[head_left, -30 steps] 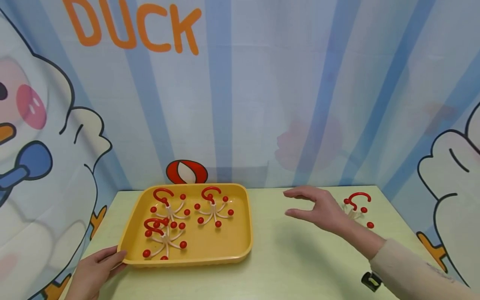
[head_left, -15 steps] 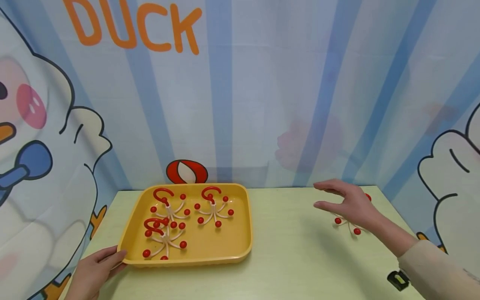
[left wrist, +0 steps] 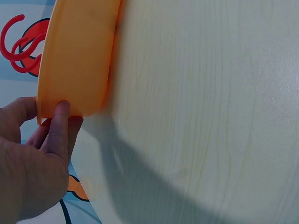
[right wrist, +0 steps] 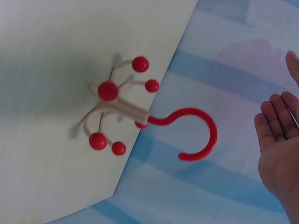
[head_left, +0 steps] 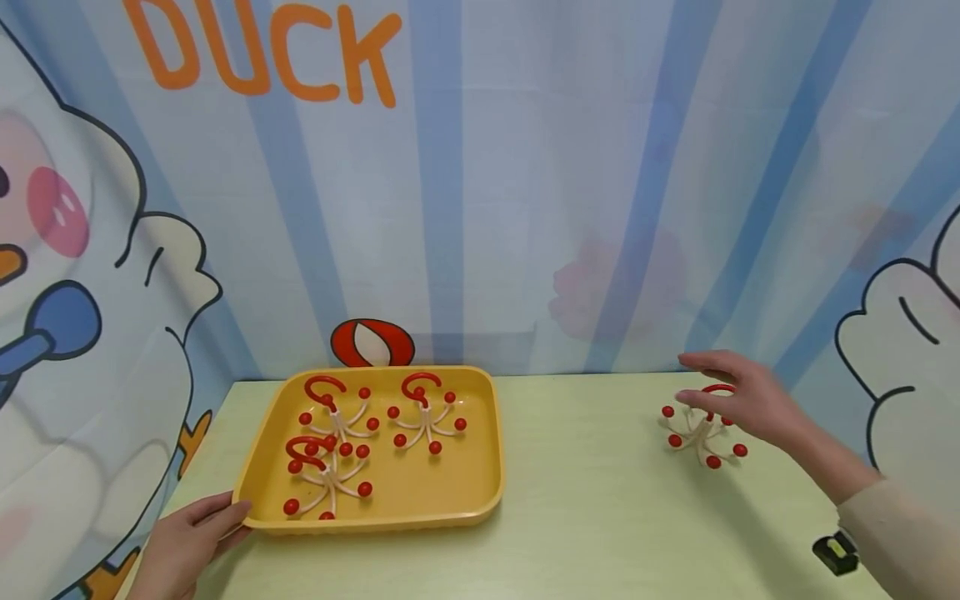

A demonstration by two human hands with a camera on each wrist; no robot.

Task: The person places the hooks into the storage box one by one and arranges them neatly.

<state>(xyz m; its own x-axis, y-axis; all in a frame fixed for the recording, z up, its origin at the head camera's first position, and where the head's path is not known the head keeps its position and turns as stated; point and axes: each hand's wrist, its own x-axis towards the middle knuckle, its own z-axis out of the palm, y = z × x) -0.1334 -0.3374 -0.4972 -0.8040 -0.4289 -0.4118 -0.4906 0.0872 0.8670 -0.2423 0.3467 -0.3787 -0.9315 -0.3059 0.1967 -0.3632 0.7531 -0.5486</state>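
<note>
My left hand (head_left: 187, 537) grips the near-left corner of a yellow plastic tray (head_left: 461, 487), with the thumb at the rim and fingers against the outer wall. Several small hook hangers stand in the tray, including one at the back (head_left: 426, 421) and one at the front left (head_left: 330, 479). Each has a red hook, pale curved arms and red ball tips. Another such hanger (right wrist: 133, 109) stands upright on the table's right side. Beside its hook, my right hand (head_left: 750, 400) hovers with thumb and fingers spread, holding nothing; in the head view it partly covers the hook.
The pale wood-grain table (head_left: 570, 500) backs onto a striped blue curtain (head_left: 502, 208) with printed cartoon ducks at both sides. A small black device (head_left: 835, 552) hangs by the right sleeve.
My right hand has moved rightward, past the lone hanger's arms to its hook, uncovering most of the arms. The left hand has kept its grip and the tray has stayed put.
</note>
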